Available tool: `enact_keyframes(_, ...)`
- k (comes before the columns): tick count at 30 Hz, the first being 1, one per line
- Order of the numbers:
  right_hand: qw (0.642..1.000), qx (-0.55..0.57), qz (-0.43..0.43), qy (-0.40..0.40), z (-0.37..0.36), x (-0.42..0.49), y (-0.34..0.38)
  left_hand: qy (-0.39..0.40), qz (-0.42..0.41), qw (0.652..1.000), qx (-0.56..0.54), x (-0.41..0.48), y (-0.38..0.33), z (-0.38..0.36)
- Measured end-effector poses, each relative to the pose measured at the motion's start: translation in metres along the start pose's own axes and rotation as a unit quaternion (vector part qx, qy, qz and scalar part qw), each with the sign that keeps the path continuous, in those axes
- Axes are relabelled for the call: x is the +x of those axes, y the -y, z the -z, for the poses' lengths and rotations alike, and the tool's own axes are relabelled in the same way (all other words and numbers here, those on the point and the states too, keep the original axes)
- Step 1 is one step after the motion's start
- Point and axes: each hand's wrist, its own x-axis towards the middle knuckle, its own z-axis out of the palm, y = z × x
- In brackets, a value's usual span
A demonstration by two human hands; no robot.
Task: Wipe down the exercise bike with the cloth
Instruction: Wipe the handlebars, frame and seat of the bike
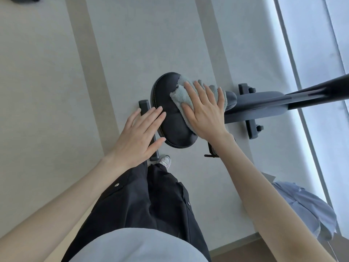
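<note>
1. One blue garment lies right of the right hand's arm; the bike frame extends beyond it.
2. Cloth lies under its flat, spread fingers, pressed on the seat.
3. Left hand, fingers straight, empty, at seat's edge.

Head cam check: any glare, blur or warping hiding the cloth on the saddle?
Head view: window strip at right is blown out; wide-angle warping stretches the forearms near the edges; cloth, saddle, left hand and right hand are sharp and evenly lit, no glare.
</note>
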Motion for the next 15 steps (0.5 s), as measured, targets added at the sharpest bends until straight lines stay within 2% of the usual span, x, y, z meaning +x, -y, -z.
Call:
enact_keyframes(5, 0.993, 0.002, -0.119, -0.006, 0.004, 0.028, -0.034, 0.009, 0.007, 1.000, 0.002, 0.000, 0.003, -0.001)
enact_keyframes(8, 0.987, 0.024, -0.157, -0.009, 0.007, 0.031, -0.035, 0.007, 0.014, 1.000, -0.015, 0.001, 0.000, 0.002)
enact_keyframes(11, 0.991, 0.008, -0.135, -0.008, -0.001, 0.019, -0.004, 0.004, 0.017, 0.999, -0.033, 0.001, -0.001, 0.004)
enact_keyframes(15, 0.995, 0.069, -0.051, -0.050, -0.006, -0.010, 0.031, 0.005, -0.006, 1.000, -0.025, 0.003, 0.004, 0.008)
